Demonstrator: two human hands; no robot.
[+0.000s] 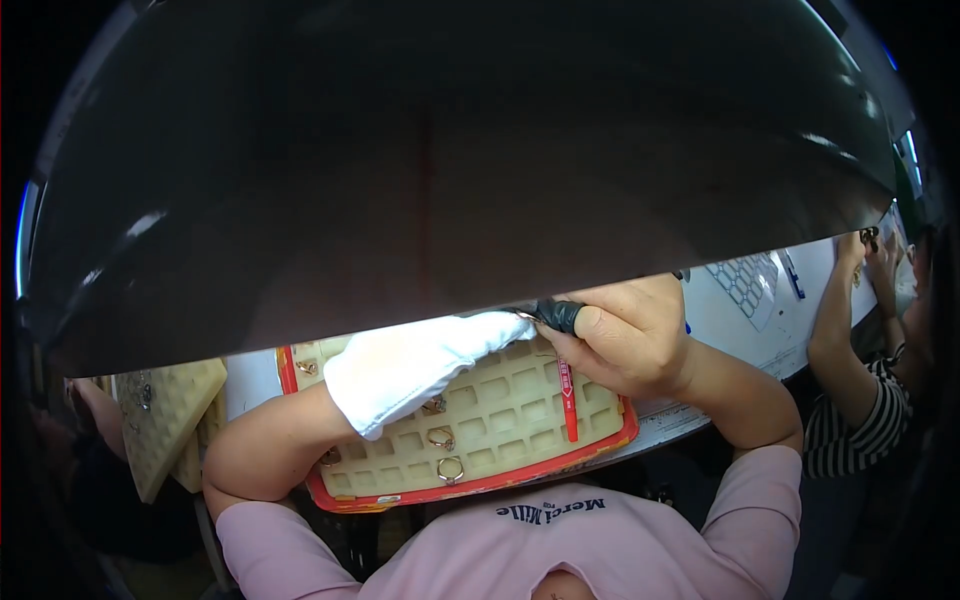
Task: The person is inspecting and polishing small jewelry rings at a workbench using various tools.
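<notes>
My left hand (440,350) wears a white glove, its fingers pinched together above the tray. At its fingertips is a small shiny gold piece (526,316), seemingly a ring, partly hidden. My bare right hand (630,330) is closed around a black, ridged, wrapped piece (560,316) whose tip meets the glove's fingertips. Both hands work at the lower edge of a large dark cover, which hides what lies beyond. Beneath them sits a cream grid tray (500,395) in a red-rimmed holder (480,490). Rings (450,470) stand in several of its left pockets.
A red pen-like stick (568,405) lies across the tray's right side. The dark cover (450,180) fills the upper view. Cream grid trays (165,420) with small pieces stand at left. At right are a patterned sheet (748,285), a blue pen (793,275) and another person's arm (838,310).
</notes>
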